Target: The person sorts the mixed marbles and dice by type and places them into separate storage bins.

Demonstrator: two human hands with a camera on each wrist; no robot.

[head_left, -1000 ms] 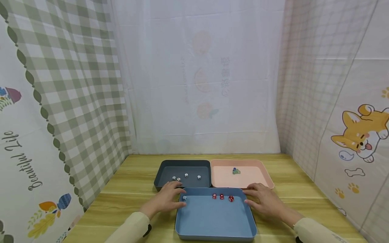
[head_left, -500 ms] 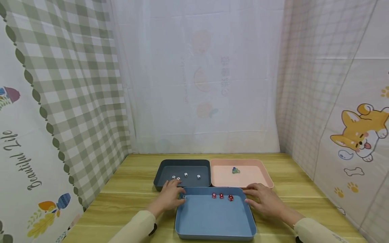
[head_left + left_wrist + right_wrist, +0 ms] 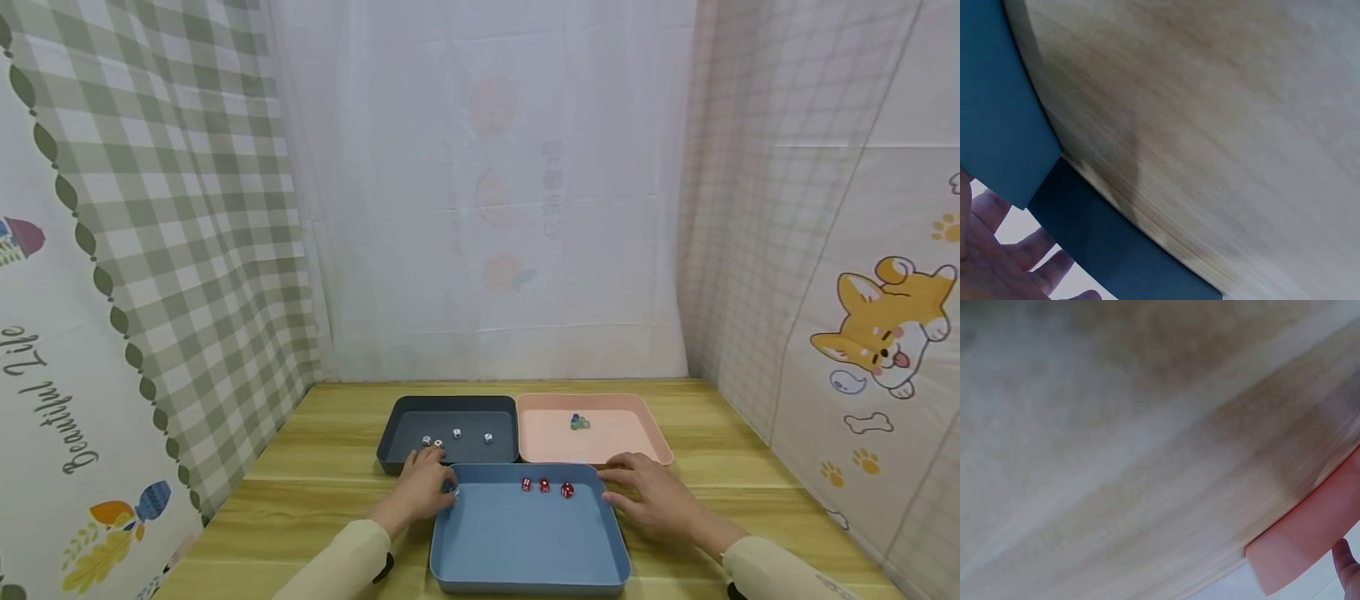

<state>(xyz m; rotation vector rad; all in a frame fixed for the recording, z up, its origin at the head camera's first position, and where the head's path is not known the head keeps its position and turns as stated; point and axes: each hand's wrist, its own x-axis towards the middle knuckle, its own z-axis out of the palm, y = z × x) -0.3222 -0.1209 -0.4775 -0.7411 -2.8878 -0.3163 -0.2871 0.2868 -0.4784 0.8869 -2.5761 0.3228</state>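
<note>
My left hand reaches over the far left corner of the blue tray, thumb and index finger curled at a small pale die partly hidden by them. Its other fingertips overlap the near edge of the dark tray. In the left wrist view, fingers show beyond the two trays' walls. Relaxed, my right hand lies by the blue tray's far right corner, holding nothing. Three red dice lie in a row along the blue tray's far side.
Several white dice are scattered in the dark tray. Beside it stands a pink tray with a small cluster of clear greenish and blue pieces. Patterned curtains enclose the wooden table at the back and sides.
My left hand has moved slightly right and its thumb and index finger have closed in on the pale die, covering more of it. The right hand stays nearly still.
</note>
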